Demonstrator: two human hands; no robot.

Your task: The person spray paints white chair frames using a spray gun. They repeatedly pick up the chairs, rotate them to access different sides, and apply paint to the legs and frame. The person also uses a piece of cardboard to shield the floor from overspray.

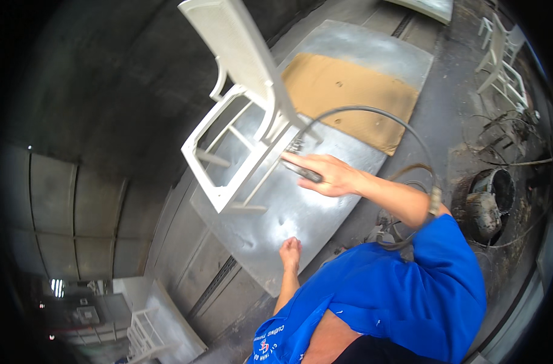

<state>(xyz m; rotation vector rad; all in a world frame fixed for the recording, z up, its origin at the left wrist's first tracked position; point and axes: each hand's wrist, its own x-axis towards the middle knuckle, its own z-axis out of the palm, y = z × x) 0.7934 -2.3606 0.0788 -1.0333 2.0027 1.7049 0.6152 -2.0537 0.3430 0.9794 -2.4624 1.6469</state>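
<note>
My right hand point(330, 176) is wrapped round a spray gun point(303, 169), its dark handle showing under my fingers. A grey hose point(373, 109) arches from the gun over my right forearm. Close to the gun stands a white chair point(232, 39) with a tall back and an open seat frame, through which its rails show. The gun's front is blurred beside the rear of that frame. My left hand point(290, 250) is closed in a fist, low over the near part of the metal-grey board under the chair, apart from the chair.
Brown cardboard point(349, 91) lies on the grey board point(300, 224). To the right are a dirty round container point(484, 206), coiled hoses and white chair frames point(504, 64). Another white chair point(144, 333) stands at the lower left. A dark wall point(106, 91) rises on the left.
</note>
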